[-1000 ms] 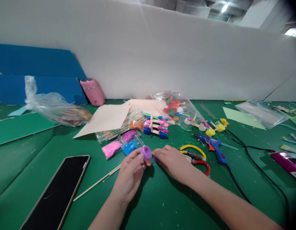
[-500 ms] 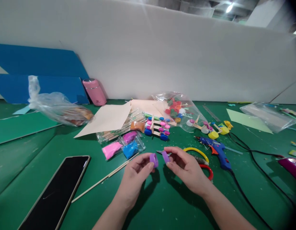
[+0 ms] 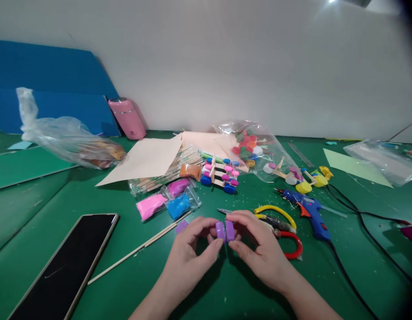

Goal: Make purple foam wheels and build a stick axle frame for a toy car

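My left hand [image 3: 197, 244] pinches a small purple bottle cap [image 3: 220, 232] between thumb and fingers. A second purple bottle cap [image 3: 229, 231] is pinched in my right hand [image 3: 254, 240]. The two caps stand on edge side by side, almost touching, above the green table. Behind the left knuckles a further purple piece [image 3: 181, 226] shows in part. Scissors with one yellow and one red handle [image 3: 294, 244] lie just beyond my right hand, their tip showing past its fingers. Thin wooden sticks [image 3: 152, 238] rest to the left of my left hand.
A blue hot glue gun [image 3: 309, 211] with a black cable lies at the right. Small wheeled models [image 3: 221, 174], packets of coloured clay [image 3: 179, 205] and a bag of caps [image 3: 249, 149] sit further back. A phone [image 3: 64, 262] lies at the left, a pink flask [image 3: 128, 119] behind.
My hands have come together, bringing the two purple caps from apart to side by side. A further purple piece now shows beside my left hand. The view has tilted down slightly.
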Available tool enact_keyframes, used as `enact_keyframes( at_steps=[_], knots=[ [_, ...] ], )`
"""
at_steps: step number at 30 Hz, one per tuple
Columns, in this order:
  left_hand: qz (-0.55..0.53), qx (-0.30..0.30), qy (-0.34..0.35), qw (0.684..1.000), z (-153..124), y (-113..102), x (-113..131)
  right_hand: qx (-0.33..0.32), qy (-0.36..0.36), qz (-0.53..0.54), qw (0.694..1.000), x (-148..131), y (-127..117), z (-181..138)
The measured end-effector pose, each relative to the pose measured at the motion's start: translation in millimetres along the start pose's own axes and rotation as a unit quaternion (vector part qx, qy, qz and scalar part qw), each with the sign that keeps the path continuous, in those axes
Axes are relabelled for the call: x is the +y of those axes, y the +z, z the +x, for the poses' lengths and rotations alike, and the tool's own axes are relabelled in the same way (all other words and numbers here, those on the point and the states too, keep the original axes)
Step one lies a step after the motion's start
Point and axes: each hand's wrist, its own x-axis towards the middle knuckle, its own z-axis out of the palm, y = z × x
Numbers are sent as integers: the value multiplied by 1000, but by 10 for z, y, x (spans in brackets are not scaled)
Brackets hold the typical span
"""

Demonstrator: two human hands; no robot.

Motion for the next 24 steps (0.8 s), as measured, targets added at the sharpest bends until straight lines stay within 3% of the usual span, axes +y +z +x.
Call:
enact_keyframes(
  at_steps=[24],
  knots=[
    [-10,-34,5,999,-8,5,-47,-16,1,18,1000,-7,-22,-9]
  ],
)
